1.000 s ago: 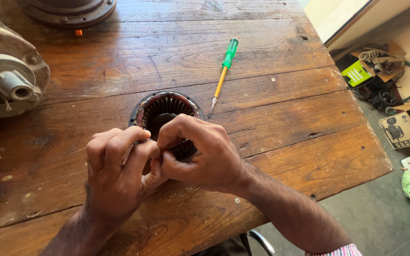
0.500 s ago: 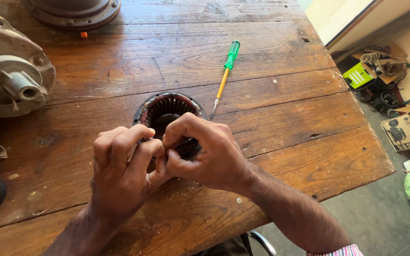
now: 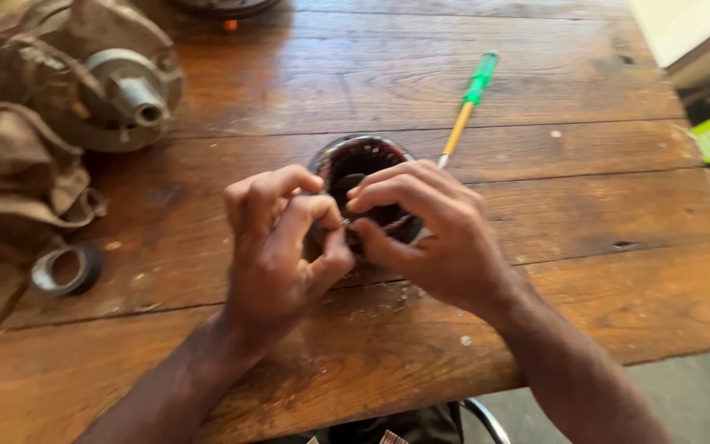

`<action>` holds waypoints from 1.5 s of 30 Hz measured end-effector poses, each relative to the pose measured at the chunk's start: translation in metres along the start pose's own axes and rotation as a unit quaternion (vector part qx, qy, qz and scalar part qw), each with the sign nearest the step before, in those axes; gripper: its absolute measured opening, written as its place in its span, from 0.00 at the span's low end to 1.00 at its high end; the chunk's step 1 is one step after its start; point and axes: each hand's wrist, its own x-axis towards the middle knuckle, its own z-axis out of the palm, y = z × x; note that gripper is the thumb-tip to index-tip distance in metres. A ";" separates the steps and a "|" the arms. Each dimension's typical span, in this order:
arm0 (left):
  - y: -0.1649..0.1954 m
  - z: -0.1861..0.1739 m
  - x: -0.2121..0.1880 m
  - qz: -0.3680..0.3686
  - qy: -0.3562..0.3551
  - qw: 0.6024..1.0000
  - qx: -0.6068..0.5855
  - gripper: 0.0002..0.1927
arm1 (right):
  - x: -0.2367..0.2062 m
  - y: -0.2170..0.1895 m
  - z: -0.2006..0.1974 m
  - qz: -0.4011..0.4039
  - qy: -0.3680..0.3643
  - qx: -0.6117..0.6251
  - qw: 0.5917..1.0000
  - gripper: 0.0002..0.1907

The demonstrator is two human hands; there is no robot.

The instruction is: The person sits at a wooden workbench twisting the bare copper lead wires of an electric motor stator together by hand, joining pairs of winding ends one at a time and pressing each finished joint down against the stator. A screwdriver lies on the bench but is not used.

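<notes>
A round motor stator [image 3: 363, 164] with dark slotted windings stands on the wooden table [image 3: 289, 90]. Both hands are bunched together at its near rim. My left hand [image 3: 277, 238] has its fingers curled, thumb and forefinger pinched against the stator's edge. My right hand [image 3: 429, 234] curls over the rim from the right, fingertips meeting the left hand's. What sits between the fingertips is too small to make out. The near half of the stator is hidden behind the hands.
A screwdriver [image 3: 466, 107] with a green handle lies just behind and right of the stator. A grey metal motor housing [image 3: 112, 78] and a brown cloth [image 3: 10, 181] sit at the left. A roll of tape [image 3: 63, 270] lies near the left edge.
The view has shifted left and down, bringing the motor housing and cloth more into view. The hands stay pinched together at the stator's rim with only small finger movement.
</notes>
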 end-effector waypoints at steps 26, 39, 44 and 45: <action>0.008 -0.001 -0.001 -0.078 -0.055 0.991 -0.091 0.06 | -0.010 -0.003 -0.003 0.085 -0.023 0.079 0.993 0.15; 0.005 0.002 -0.005 0.011 -0.047 0.999 -0.013 0.09 | -0.014 -0.001 -0.004 0.069 -0.035 0.082 0.994 0.19; 0.001 0.001 -0.007 0.101 -0.029 0.993 0.045 0.12 | -0.013 0.000 -0.003 0.059 -0.052 0.074 0.994 0.20; 0.000 0.001 -0.007 0.112 -0.026 0.992 0.054 0.12 | -0.013 0.000 -0.003 0.059 -0.053 0.070 0.994 0.21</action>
